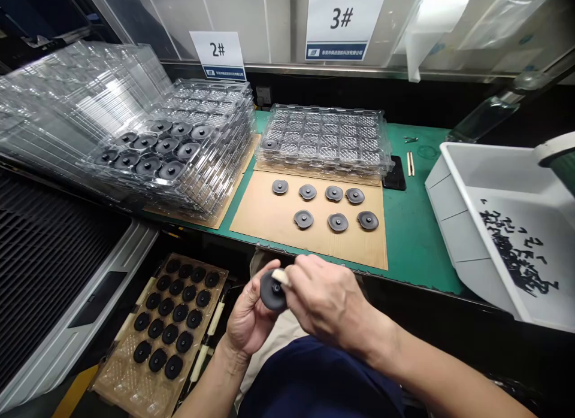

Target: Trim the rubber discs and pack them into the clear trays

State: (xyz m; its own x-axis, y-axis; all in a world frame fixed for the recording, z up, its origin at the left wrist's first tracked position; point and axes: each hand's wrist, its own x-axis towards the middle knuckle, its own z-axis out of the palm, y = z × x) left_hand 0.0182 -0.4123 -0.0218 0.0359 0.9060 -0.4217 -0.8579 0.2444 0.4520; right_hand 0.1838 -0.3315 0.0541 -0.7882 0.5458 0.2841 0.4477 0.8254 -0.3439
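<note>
My left hand (251,316) grips a round black plastic disc (272,293) with a small raised hub in its middle, held up in front of my lap. Curled beside it, my right hand (326,298) presses a pale cream-coloured piece (281,277) against the disc's face. What exactly this piece is cannot be made out, as the fingers hide most of it. Beyond both hands, several similar dark discs (338,222) lie in two loose rows on a cardboard sheet (260,217).
Stacked clear blister trays (330,136) stand behind the cardboard. A taller stack (211,184) at left holds discs in its top tray. Low at left sits another disc-filled tray (121,370). At right are a white bin (453,226) with black scraps, a phone (395,173) and thin sticks (410,163).
</note>
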